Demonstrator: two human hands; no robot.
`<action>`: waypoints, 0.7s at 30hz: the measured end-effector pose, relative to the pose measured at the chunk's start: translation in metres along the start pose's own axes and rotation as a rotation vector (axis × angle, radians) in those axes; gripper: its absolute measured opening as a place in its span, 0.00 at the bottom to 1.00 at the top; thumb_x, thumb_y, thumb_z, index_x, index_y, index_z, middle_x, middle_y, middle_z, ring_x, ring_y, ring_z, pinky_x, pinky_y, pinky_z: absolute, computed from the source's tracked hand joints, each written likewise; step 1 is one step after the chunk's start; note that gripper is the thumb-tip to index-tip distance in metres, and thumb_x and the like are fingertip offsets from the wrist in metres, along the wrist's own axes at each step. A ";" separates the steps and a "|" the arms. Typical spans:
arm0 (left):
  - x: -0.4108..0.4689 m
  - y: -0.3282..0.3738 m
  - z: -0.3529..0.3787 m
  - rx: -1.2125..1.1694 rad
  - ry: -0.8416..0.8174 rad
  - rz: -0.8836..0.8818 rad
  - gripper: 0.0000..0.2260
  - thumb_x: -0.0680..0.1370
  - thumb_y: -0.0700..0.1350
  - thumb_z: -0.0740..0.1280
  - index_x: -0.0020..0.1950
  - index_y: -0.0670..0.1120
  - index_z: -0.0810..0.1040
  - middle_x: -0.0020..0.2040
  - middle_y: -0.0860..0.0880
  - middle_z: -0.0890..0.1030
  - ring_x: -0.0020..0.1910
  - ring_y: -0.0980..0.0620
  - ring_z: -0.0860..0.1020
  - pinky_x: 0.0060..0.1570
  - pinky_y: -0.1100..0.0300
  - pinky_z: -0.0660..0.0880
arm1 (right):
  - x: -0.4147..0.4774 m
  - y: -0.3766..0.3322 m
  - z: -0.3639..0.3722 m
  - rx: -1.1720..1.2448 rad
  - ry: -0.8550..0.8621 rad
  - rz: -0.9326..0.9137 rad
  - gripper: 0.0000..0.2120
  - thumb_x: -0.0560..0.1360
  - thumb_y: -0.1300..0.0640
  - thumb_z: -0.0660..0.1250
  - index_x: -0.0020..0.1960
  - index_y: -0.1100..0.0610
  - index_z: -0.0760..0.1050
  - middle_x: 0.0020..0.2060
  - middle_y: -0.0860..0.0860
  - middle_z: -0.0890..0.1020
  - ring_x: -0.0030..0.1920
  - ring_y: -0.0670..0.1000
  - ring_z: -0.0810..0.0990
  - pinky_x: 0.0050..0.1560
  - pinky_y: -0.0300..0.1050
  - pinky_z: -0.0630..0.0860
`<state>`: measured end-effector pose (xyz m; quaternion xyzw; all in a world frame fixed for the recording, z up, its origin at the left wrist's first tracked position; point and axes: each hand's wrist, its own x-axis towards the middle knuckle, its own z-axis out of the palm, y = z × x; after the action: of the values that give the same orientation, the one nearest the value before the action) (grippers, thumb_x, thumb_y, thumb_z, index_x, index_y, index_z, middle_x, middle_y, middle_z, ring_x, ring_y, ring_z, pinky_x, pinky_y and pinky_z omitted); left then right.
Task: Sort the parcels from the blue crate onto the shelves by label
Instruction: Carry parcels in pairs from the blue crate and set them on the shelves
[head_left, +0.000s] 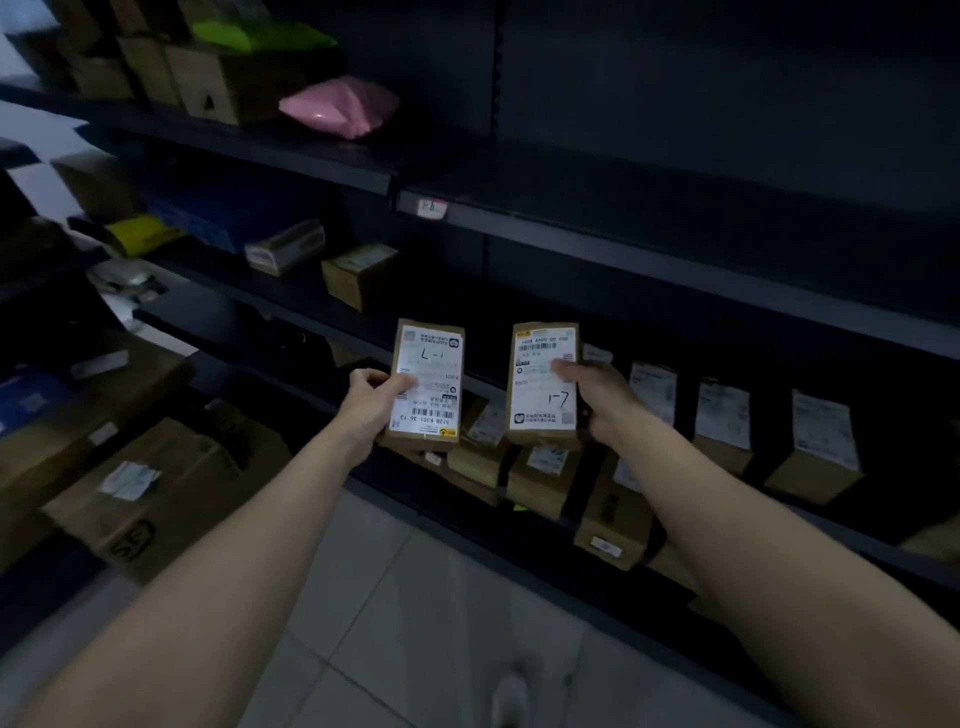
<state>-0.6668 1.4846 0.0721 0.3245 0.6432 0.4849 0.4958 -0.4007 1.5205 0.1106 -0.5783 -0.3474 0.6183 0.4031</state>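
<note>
Holding brown parcels (427, 384), white labels handwritten "1-7", both hands (370, 405).

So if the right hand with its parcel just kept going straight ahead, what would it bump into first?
Probably the cardboard boxes crowded on the low shelf just behind the parcel the right hand grips; depth is unclear in this dim view.

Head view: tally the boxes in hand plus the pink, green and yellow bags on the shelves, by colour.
Brown boxes held: 2, the left box in the left hand, the right box in the right hand
Pink bag: 1
Green bag: 1
Yellow bag: 1
Total: 5
</note>
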 end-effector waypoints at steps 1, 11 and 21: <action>0.013 0.000 0.001 0.007 0.001 -0.004 0.20 0.74 0.49 0.70 0.58 0.46 0.64 0.47 0.43 0.81 0.42 0.46 0.82 0.42 0.50 0.80 | 0.010 -0.002 0.003 0.012 0.006 0.004 0.17 0.76 0.60 0.69 0.63 0.62 0.75 0.56 0.61 0.82 0.49 0.57 0.83 0.44 0.53 0.81; 0.155 0.019 0.027 0.117 -0.067 -0.015 0.20 0.74 0.49 0.70 0.57 0.44 0.64 0.48 0.46 0.77 0.41 0.50 0.79 0.31 0.57 0.76 | 0.143 -0.023 0.047 0.052 0.005 0.125 0.18 0.78 0.59 0.67 0.66 0.62 0.73 0.59 0.61 0.80 0.54 0.58 0.81 0.50 0.56 0.78; 0.258 0.006 0.056 0.157 -0.213 -0.141 0.20 0.76 0.45 0.69 0.63 0.36 0.69 0.59 0.36 0.78 0.51 0.42 0.80 0.47 0.49 0.79 | 0.220 -0.011 0.063 -0.088 0.067 0.262 0.23 0.80 0.56 0.63 0.71 0.64 0.66 0.70 0.61 0.70 0.69 0.62 0.69 0.69 0.59 0.66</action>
<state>-0.6911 1.7350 -0.0077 0.3659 0.6440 0.3600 0.5672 -0.4639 1.7256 0.0308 -0.6561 -0.2821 0.6302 0.3048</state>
